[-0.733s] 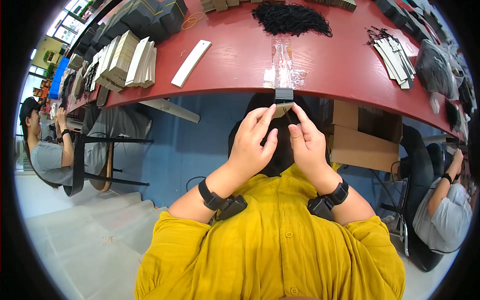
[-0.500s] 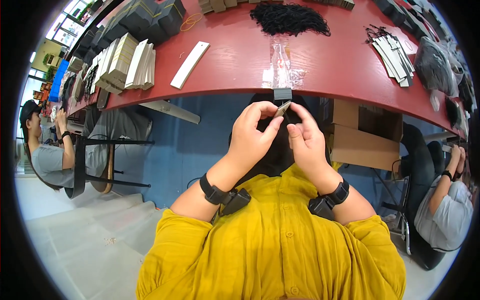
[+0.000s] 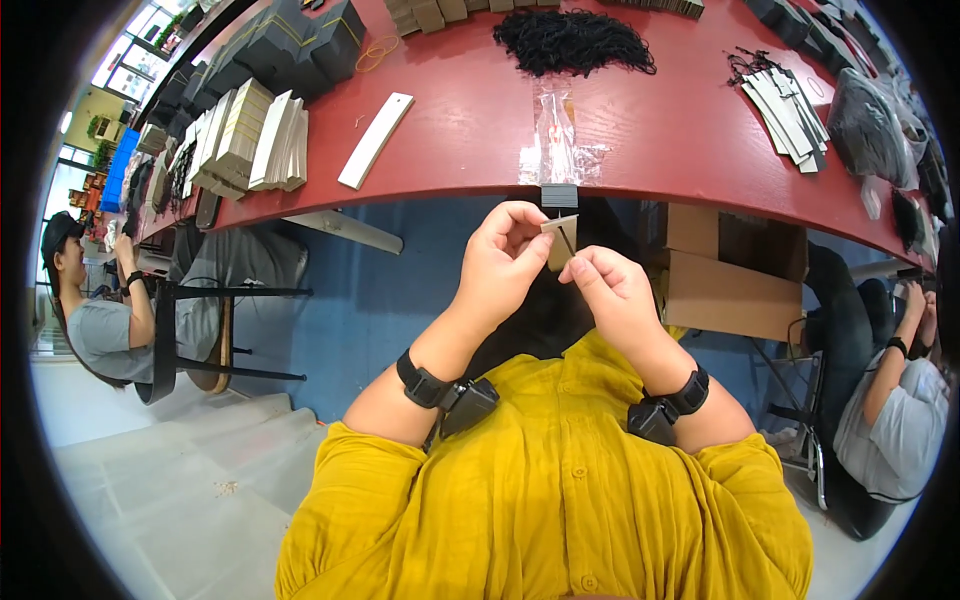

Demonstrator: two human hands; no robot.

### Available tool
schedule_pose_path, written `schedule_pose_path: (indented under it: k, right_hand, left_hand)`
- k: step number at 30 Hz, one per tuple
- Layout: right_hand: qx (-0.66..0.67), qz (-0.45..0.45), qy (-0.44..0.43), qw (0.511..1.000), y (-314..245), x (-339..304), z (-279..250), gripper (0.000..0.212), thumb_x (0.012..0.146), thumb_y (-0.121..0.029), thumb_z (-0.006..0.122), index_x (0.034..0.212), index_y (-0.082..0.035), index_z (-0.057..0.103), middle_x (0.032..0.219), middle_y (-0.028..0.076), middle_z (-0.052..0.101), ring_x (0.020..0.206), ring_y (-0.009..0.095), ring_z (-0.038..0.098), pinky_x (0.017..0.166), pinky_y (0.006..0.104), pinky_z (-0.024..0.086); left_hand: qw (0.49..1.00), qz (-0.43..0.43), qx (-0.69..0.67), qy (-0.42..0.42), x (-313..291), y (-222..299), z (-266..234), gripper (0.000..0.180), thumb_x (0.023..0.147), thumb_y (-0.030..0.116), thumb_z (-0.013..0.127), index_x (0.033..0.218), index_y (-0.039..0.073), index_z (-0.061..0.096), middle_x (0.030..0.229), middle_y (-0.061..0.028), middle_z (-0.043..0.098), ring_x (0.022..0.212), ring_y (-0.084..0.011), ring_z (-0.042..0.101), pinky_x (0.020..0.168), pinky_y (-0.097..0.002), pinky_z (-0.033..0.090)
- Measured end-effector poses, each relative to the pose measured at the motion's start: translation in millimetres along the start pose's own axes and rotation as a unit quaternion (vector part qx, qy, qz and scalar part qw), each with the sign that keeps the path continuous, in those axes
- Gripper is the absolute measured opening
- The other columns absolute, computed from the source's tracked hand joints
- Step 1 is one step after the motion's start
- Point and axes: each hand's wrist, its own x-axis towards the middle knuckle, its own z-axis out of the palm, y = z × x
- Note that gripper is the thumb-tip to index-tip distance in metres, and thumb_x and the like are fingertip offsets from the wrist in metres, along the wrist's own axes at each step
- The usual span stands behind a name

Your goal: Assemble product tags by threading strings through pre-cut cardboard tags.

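Just in front of the table's edge, my left hand (image 3: pixel 502 262) pinches a tan card tag (image 3: pixel 557 258) between thumb and fingers. Across the tag's face runs a thin black cord (image 3: pixel 567 238), its lower end between the thumb and finger of my right hand (image 3: pixel 617 292). Right behind the tag, a dark ribbed block (image 3: pixel 559 196) sits at the table edge, under clear tape (image 3: pixel 556 135). A tangled pile of black cords (image 3: pixel 575 43) lies farther back. One long white tag (image 3: pixel 376 141) with a small hole rests on the left.
The red table (image 3: pixel 460 130) curves in front of me. Stacked tags (image 3: pixel 236 130) and dark bundles (image 3: pixel 290 45) stand at left. Corded white tags (image 3: pixel 783 115) and a plastic bag (image 3: pixel 872 125) lie at right. Below is a cardboard box (image 3: pixel 735 295). People sit on both sides.
My right hand has moved down and slightly right, with the cord between its fingers. The tag has turned so that more of its flat face shows.
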Motion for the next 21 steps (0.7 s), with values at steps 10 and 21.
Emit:
schedule_pose_path:
  k: [10, 21]
  right_hand:
    - [0.033, 0.029, -0.022, 0.999, -4, 8, -3, 0.027, 0.096, -0.019, 0.054, 0.078, 0.0, 0.063, 0.066, -0.002, 0.053, 0.065, 0.005, 0.045, 0.06, 0.0232, 0.04]
    - [-0.095, 0.041, 0.006, 0.995, -13, 16, -13, 0.031, 0.087, -0.016, 0.058, 0.061, -0.001, 0.058, 0.051, -0.001, 0.048, 0.051, 0.006, 0.044, 0.048, 0.0252, 0.034]
  left_hand:
    - [0.929, 0.229, 0.276, -0.094, -6, 12, -9, 0.017, 0.076, -0.009, 0.063, 0.087, 0.004, 0.057, 0.095, -0.0095, 0.06, 0.093, -0.0223, 0.062, 0.081, -0.0311, 0.05]
    - [0.992, -0.116, 0.02, -0.052, 11, 4, -3, 0.014, 0.09, 0.017, 0.065, 0.09, 0.004, 0.064, 0.081, -0.0023, 0.065, 0.074, -0.0089, 0.059, 0.069, -0.0236, 0.049]
